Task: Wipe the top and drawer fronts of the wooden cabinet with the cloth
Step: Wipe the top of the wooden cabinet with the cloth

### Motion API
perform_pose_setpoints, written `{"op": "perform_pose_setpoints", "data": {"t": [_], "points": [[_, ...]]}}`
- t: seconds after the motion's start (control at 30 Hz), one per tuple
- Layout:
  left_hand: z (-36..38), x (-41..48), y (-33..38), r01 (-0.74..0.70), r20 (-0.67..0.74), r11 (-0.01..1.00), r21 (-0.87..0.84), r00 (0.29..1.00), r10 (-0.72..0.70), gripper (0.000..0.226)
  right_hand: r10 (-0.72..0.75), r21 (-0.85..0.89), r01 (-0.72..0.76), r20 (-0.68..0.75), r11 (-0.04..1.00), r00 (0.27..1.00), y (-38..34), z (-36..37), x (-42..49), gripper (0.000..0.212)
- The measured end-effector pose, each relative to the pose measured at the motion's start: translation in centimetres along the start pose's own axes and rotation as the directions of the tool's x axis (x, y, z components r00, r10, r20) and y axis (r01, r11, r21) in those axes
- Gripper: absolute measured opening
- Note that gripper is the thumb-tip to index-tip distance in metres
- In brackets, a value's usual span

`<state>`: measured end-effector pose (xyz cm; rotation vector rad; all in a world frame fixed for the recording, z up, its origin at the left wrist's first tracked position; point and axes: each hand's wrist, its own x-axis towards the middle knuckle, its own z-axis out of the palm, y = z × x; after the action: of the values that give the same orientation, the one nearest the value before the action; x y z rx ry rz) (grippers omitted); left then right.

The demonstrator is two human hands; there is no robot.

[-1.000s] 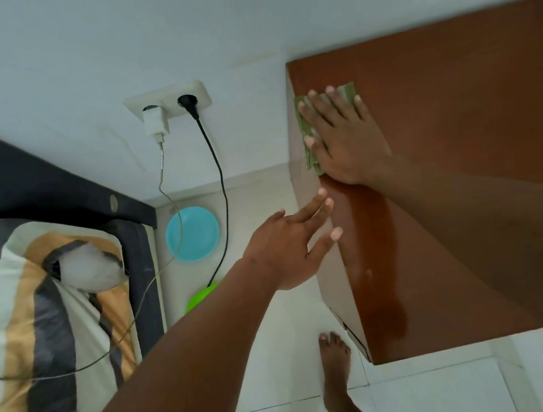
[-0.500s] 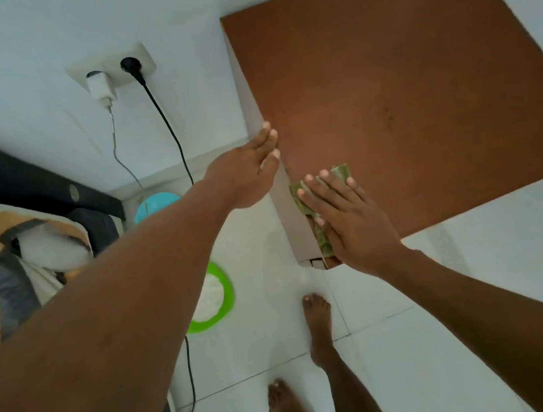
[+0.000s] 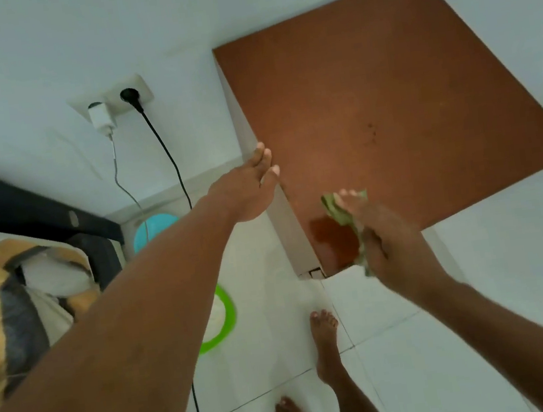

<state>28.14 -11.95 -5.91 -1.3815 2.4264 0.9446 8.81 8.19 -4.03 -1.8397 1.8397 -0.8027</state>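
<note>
The wooden cabinet (image 3: 389, 114) stands in the room's corner, its brown top seen from above; a darker wet patch shows near its front left corner. My right hand (image 3: 389, 245) grips the green cloth (image 3: 342, 213), crumpled and raised above that front corner. Fingers apart, my left hand (image 3: 250, 188) reaches to the cabinet's left top edge and rests against it, holding nothing. The drawer fronts are hidden from this angle.
A wall socket (image 3: 114, 100) holds a white charger and a black plug, their cables hanging down. A blue plate (image 3: 150, 230) and a green-rimmed plate (image 3: 222, 312) lie on the white tiled floor. A bed with a striped pillow (image 3: 6, 303) is left. My bare feet (image 3: 325, 333) stand below.
My right hand dragged the cloth from the back left of the top to the front corner, then lifted it, bunched up. My left hand rose to the cabinet's left edge.
</note>
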Motion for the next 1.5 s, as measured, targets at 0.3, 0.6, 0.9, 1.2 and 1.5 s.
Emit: {"op": "perform_pose_setpoints", "data": {"t": [0.3,0.6,0.9,1.2,1.5], "points": [[-0.2,0.1,-1.0,-0.025,0.035,0.999,0.036,0.999,0.024,0.060,0.024,-0.143,-0.009,0.107,0.990,0.994,0.6,4.2,27.8,0.045],[-0.7,0.2,-1.8,-0.075,0.054,0.997,0.012,0.996,0.074,0.057,-0.001,-0.494,0.175,0.333,0.852,0.943,3.2,8.8,35.7,0.066],[-0.6,0.4,-1.9,-0.062,0.068,0.998,-0.005,0.996,0.062,0.056,-0.001,-0.516,0.165,0.304,0.840,0.953,4.2,8.3,30.6,0.062],[-0.2,0.0,-1.5,-0.049,0.007,0.999,0.000,0.999,0.049,0.058,0.050,-0.489,0.086,0.258,0.868,0.965,3.6,6.5,15.0,0.058],[0.2,0.2,-1.4,-0.040,-0.025,0.998,0.054,0.999,0.041,0.061,-0.188,-0.333,0.243,0.190,0.911,0.964,2.7,6.8,-0.3,0.053]]}}
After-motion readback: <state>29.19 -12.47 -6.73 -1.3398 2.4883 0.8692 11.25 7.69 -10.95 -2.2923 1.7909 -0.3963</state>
